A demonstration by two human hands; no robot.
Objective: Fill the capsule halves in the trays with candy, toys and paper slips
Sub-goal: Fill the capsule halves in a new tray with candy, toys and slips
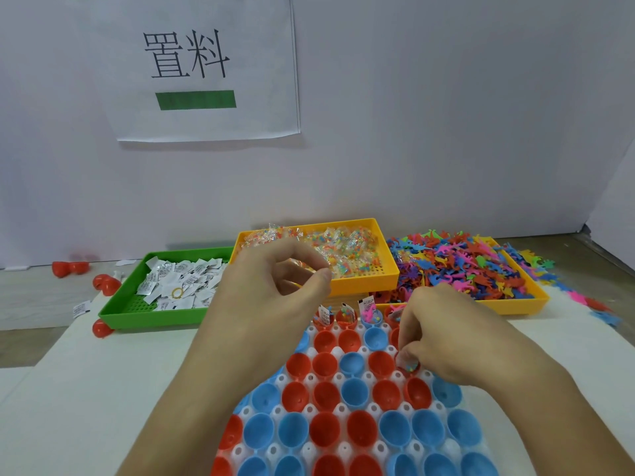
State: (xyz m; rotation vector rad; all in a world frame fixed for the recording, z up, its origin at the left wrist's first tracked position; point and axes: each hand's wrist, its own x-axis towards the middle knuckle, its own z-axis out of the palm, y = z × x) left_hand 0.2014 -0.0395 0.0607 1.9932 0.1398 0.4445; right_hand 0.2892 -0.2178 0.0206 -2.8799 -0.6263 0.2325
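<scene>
The right hand (457,341) pinches a candy packet (409,364) down into a red capsule half (409,371) near the white tray's (347,410) far right edge; the left hand (271,286), fingers curled, pinches another clear packet (302,266) above the tray's far edge, before the yellow candy bin (364,286)

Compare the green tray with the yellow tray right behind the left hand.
The green tray holds white paper slips; the yellow tray holds clear candy packets with colourful bits. The green tray sits lower and nearer the table's left side, with perforated floor bare at its front; the yellow tray stands higher, its front rim over the green tray's right end. Both are shallow rectangular plastic trays with perforated floors.
</scene>
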